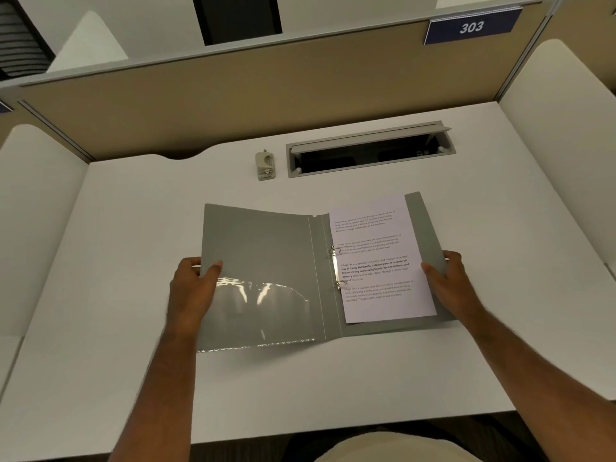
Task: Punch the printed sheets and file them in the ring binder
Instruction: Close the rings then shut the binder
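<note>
Binder point(266, 275) open flat on the desk point(133, 228), one of it, grey, both covers spread. I see two hands on it. My left hand point(195, 288) grips the outer edge of the left cover, thumb curled over onto the inside face, the other fingers hidden under the cover. A clear pocket point(263, 315) shines just right of that thumb. My right hand point(448, 281) holds the outer edge of the right cover, thumb lying on top at the edge of the sheet, the rest of the fingers behind the cover where I cannot see them. Sheet point(376, 258) sits on the right cover between my right thumb and the rings; I count one printed face with four blocks of text, and cannot tell whether more lie beneath. Two rings point(336, 266), both through its left margin. One punch point(265, 165) stands well beyond both hands, just left of one open cable tray point(366, 151). One sign point(471, 26) reads 303.
</note>
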Available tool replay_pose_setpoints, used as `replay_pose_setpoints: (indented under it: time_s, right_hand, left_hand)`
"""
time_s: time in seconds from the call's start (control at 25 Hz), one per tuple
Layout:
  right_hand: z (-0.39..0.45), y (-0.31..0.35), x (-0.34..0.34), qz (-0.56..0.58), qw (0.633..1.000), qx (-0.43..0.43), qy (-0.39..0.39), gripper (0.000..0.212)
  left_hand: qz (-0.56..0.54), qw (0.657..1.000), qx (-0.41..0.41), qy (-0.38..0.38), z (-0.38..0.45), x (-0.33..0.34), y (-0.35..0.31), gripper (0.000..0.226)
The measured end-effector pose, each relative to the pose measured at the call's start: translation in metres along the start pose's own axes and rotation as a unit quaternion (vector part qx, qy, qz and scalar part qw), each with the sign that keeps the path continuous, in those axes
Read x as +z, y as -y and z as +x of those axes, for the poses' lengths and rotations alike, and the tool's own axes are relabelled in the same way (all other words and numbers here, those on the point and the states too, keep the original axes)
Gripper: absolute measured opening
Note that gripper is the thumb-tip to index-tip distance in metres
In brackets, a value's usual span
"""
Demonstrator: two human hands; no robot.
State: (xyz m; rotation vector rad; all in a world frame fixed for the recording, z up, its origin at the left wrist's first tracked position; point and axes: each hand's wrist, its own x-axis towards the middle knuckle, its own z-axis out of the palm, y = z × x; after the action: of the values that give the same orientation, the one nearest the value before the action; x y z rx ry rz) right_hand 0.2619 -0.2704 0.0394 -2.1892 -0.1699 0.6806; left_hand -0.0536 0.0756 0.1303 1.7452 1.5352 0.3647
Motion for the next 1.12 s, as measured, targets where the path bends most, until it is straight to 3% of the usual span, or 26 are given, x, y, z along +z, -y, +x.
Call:
replay_pose_setpoints:
  time_s: [0.36, 0.56, 0.76, 0.96, 1.12]
  right_hand:
    - [-0.015, 0.019, 0.027, 0.041, 0.998, 0.008, 0.055, 0.056]
    - [-0.028, 0.033, 0.041, 0.057, 0.994, 0.005, 0.091, 0.054]
    - [-0.032, 0.035, 0.044, 0.061, 0.991, 0.005, 0.115, 0.055]
    - [-0.019, 0.021, 0.040, 0.165, 0.978, 0.044, 0.120, 0.076]
    - [-0.015, 0.017, 0.037, 0.206, 0.968, 0.080, 0.122, 0.077]
  left_hand:
    - [-0.040, 0.989, 0.135, 0.052, -0.042, -0.035, -0.075, 0.038]
    - [-0.060, 0.962, 0.195, 0.182, -0.077, -0.011, -0.108, 0.050]
    - [-0.050, 0.930, 0.194, 0.308, -0.109, 0.047, -0.115, 0.064]
    - [0.103, 0.895, 0.229, 0.369, -0.117, 0.109, -0.085, 0.067]
    - [0.202, 0.867, 0.238, 0.390, -0.121, 0.132, -0.063, 0.069]
